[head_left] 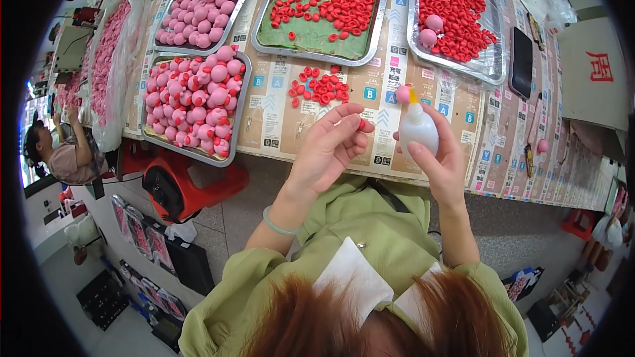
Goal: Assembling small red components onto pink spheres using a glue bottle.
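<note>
My left hand [329,149] pinches a small red ring-like piece [366,126] between thumb and fingertips. In my right hand [445,158] is a white squeeze bottle [419,131], its yellow nozzle pointing up and away from me. A pink ball [403,94] shows right beside the nozzle; whether it touches the nozzle or lies on the table behind, I cannot tell. Just beyond my left hand, a loose pile of red pieces [322,88] lies on the printed cardboard tabletop [278,133]. To the left, a metal tray [245,92] holds pink balls with red pieces attached.
Farther back stand a tray [159,38] of plain pink balls and two trays [259,38] [501,66] of red pieces. A black phone [521,63] and a box cutter [529,160] lie at the right. A red stool [198,188] stands below the table; another person [69,145] sits at far left.
</note>
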`<state>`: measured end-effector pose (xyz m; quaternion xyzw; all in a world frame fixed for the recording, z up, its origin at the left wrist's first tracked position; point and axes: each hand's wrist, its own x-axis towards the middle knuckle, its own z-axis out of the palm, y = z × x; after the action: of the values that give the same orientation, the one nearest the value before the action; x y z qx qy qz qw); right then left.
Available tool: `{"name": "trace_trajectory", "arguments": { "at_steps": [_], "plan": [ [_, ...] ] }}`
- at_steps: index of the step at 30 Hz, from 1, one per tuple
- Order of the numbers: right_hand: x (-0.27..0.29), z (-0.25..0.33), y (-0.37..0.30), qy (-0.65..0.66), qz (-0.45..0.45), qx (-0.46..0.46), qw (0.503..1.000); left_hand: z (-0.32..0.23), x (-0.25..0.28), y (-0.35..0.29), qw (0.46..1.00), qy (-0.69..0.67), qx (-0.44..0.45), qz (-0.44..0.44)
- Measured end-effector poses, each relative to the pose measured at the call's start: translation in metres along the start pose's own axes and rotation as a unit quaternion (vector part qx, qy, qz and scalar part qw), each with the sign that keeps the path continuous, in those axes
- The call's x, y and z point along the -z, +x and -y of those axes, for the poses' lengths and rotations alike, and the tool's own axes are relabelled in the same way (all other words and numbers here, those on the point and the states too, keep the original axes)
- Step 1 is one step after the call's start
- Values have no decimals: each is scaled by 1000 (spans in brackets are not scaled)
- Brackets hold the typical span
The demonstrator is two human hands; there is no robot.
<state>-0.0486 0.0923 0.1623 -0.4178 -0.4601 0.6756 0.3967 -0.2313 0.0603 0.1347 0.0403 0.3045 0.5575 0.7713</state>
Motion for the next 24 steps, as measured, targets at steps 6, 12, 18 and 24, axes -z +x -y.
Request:
{"name": "trace_trajectory", "arguments": {
  "at_steps": [6,12,18,24],
  "plan": [
    [3,11,-9,-10,-47,55,997,0,-3,-3,999,-39,-1,-14],
    [1,15,-9,-4,-78,142,987,-5,-16,-7,998,-42,10,-54],
    [3,18,-13,-106,-85,225,965,-2,-7,-7,998,-58,3,-24],
    [0,18,-12,-187,-87,228,951,0,-5,-6,997,-76,13,-20]
  ]
}}
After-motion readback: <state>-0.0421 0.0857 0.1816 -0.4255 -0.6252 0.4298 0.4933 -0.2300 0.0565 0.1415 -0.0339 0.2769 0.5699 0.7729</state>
